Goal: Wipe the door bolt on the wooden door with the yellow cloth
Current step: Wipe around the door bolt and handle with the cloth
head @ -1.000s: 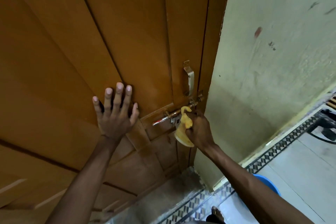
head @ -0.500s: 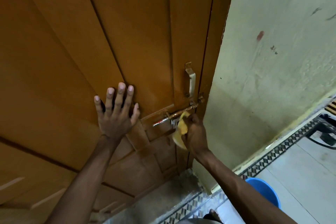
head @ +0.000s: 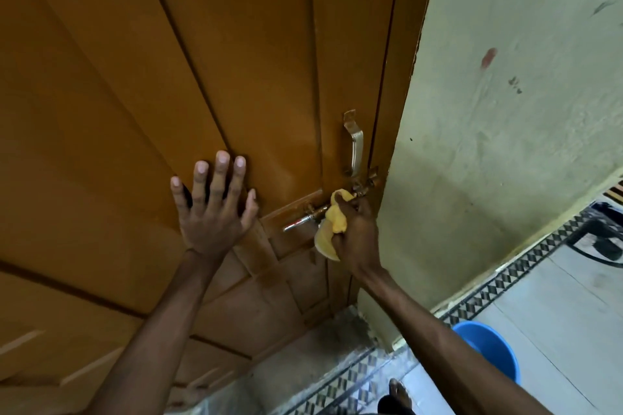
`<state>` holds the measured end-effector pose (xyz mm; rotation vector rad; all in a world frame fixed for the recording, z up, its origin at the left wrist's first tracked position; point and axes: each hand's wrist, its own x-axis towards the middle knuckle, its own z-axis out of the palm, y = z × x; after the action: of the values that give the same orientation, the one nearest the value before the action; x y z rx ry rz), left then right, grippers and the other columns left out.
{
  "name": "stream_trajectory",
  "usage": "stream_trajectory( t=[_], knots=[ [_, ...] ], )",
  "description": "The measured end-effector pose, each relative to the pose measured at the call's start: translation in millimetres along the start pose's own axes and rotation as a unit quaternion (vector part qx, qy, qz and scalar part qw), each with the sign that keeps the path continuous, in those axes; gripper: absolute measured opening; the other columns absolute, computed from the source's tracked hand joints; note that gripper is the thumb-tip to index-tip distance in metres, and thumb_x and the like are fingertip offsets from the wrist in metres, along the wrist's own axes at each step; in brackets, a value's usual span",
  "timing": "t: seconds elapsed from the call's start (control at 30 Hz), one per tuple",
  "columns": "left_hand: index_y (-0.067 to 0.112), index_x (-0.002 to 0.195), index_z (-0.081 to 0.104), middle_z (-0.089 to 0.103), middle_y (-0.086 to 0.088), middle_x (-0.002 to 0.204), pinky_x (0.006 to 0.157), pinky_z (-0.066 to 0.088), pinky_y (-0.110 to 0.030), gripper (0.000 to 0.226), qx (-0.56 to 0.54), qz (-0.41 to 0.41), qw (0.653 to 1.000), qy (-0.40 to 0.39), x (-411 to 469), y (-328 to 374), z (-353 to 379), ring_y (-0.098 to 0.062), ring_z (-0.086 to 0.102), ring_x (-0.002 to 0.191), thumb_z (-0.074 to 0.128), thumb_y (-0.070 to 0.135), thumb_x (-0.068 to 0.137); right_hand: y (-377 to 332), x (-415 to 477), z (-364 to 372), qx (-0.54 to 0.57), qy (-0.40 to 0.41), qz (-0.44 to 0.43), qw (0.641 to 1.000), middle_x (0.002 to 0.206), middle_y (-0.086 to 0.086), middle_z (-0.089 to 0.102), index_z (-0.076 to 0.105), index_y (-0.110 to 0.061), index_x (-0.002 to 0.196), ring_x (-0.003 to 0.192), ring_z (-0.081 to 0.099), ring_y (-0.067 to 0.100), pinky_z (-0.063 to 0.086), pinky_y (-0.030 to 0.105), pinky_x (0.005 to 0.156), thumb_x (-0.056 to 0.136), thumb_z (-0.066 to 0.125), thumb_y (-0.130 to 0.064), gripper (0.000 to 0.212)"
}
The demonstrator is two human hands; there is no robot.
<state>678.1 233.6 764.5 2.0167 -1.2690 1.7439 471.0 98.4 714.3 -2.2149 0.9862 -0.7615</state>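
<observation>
The wooden door [head: 168,77] fills the left and middle of the view. A metal door bolt [head: 301,221] runs slantwise across it near its right edge, below a metal pull handle [head: 355,145]. My right hand [head: 357,236] grips a bunched yellow cloth [head: 333,226] and holds it against the right part of the bolt, so that stretch is hidden. The bolt's left end sticks out bare. My left hand [head: 214,209] lies flat on the door with fingers spread, left of the bolt.
A pale green wall [head: 505,111] stands just right of the door frame. A blue bucket [head: 488,347] sits on the tiled floor [head: 556,313] at lower right, beside my right forearm. A dark chair base [head: 606,239] is at the far right.
My right hand with the cloth has slid a little along the bolt and the cloth's top now pokes up over it. My left hand has stayed flat on the door.
</observation>
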Motion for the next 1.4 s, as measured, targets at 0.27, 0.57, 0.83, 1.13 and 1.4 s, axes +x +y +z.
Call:
stream_trajectory(
  t=[0.27,0.57,0.83,1.13,1.4],
  knots=[
    [0.019,0.153,0.026,0.004,-0.003,0.163,0.121,0.001,-0.051,0.08,-0.002,0.003,1.0,0.003,-0.4,-0.8,0.4,-0.023,-0.003,0.151,0.059,0.048,0.086,4.1,-9.1,9.6,0.02,-0.006,-0.051,0.999,0.119,-0.002,0.056,0.055,-0.024,0.131,0.108,0.055,0.007,0.052,0.029,0.093,0.093,0.061,-0.014,0.04],
    [0.02,0.153,0.026,0.004,-0.003,0.163,0.121,0.002,-0.051,0.078,-0.002,-0.004,1.0,0.003,-0.9,-0.6,0.7,-0.023,-0.002,0.151,0.058,0.048,0.087,-21.4,-22.1,17.2,0.073,0.003,-0.008,0.997,0.122,0.004,0.052,0.058,-0.017,0.134,0.104,0.044,0.004,0.038,0.01,0.09,0.079,0.063,-0.004,0.057],
    [0.021,0.153,0.025,0.005,-0.002,0.163,0.121,0.003,-0.05,0.079,0.0,-0.005,1.0,0.006,0.1,0.1,0.7,-0.022,-0.001,0.151,0.059,0.048,0.087,-28.3,-34.4,-0.6,0.038,-0.076,-0.02,0.996,0.123,0.004,0.051,0.058,-0.023,0.132,0.106,0.056,0.023,0.049,0.025,0.088,0.073,0.058,-0.021,0.059],
    [0.022,0.153,0.025,0.003,-0.002,0.163,0.121,0.003,-0.05,0.078,-0.005,-0.008,1.0,-0.004,-0.1,0.6,-1.1,-0.022,-0.003,0.151,0.057,0.047,0.087,-33.0,-23.0,34.8,-0.099,-0.1,-0.076,0.987,0.137,0.012,0.046,0.046,-0.017,0.141,0.118,0.05,0.036,0.041,0.058,0.101,0.072,0.073,-0.026,0.075],
    [0.022,0.153,0.026,0.002,-0.001,0.163,0.121,0.003,-0.05,0.077,-0.008,-0.01,1.0,-0.004,1.2,0.9,-2.1,-0.022,-0.003,0.151,0.057,0.047,0.087,-48.8,-23.2,28.0,-0.017,-0.098,-0.104,0.99,0.13,0.007,0.055,0.062,-0.01,0.128,0.111,0.056,0.027,0.049,0.03,0.097,0.072,0.07,-0.012,0.056]
  ],
)
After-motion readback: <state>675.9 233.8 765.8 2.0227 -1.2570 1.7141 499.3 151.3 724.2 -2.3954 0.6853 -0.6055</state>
